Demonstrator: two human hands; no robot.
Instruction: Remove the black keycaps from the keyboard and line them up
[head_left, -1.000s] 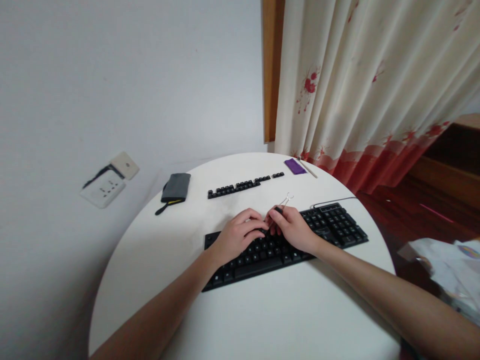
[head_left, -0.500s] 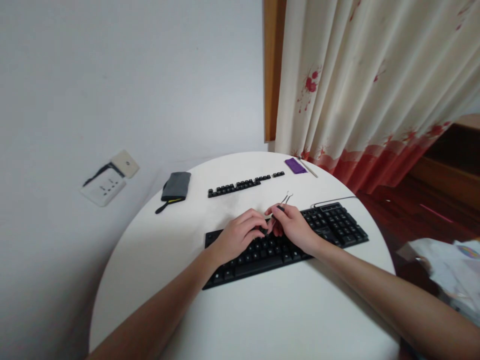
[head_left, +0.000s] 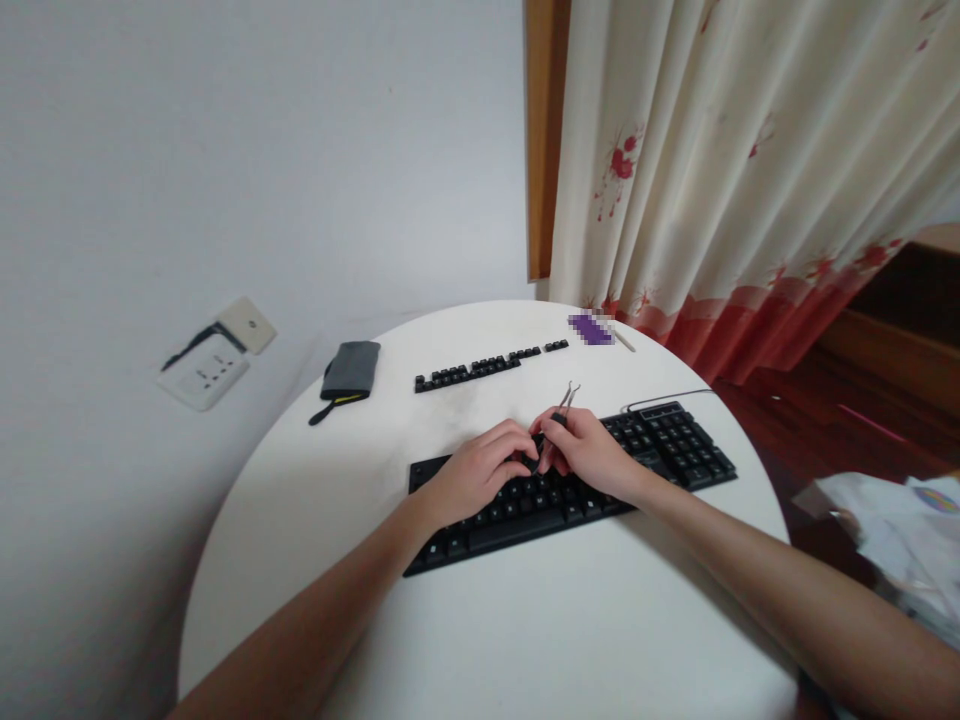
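A black keyboard [head_left: 517, 530] lies across the white table beneath both hands. My right hand [head_left: 596, 460] is closed around a keycap puller [head_left: 568, 398], whose two thin wire prongs with bent tips stick up above the thumb and fingers. Close beside it, my left hand [head_left: 480, 475] has its fingers curled in a pinch over the upper keys. Something small and dark shows at those fingertips, too hidden to name. Beyond the hands, loose black keycaps [head_left: 472, 374] stand in rows on the table.
On the round white table [head_left: 300, 560] are a grey pouch [head_left: 351, 370] at the left and a blurred purple item [head_left: 591, 329] beside a pale stick [head_left: 624, 340] at the back. A cable [head_left: 660, 402] runs off the right edge. Wall and curtain [head_left: 675, 200] stand behind.
The keycap puller has turned slightly in my right hand, its prongs now more upright and a little further left. My left hand stays almost in place.
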